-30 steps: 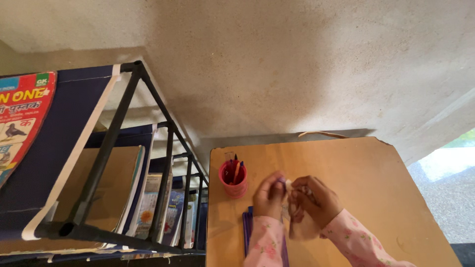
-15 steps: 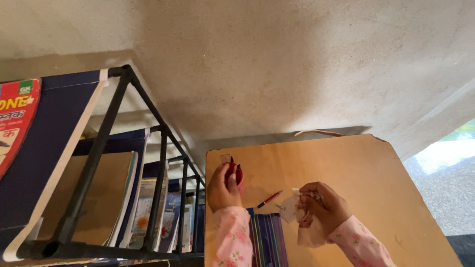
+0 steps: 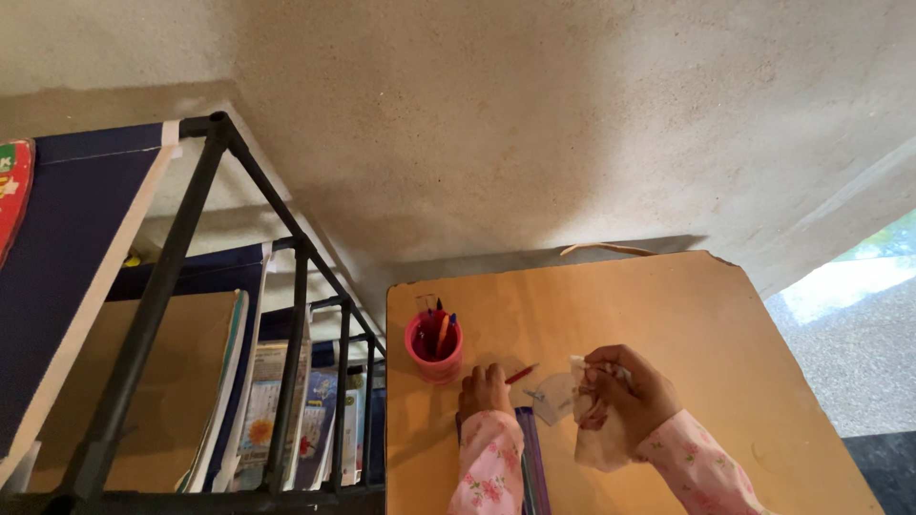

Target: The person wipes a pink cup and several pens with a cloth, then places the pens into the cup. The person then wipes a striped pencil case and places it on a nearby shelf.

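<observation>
We saw one left hand (image 3: pixel 484 389) pinching one red pen (image 3: pixel 520 374) on the surface (image 3: pixel 668 305); one right hand (image 3: pixel 625 386) gripped one crumpled cloth (image 3: pixel 592 439) tightly.

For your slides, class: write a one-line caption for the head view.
Left hand reaches a red pen beside a pink pen pot; right hand holds a clear pouch.

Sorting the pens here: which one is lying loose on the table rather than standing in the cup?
The red pen by the left hand; the others stand in the pink cup.
</observation>
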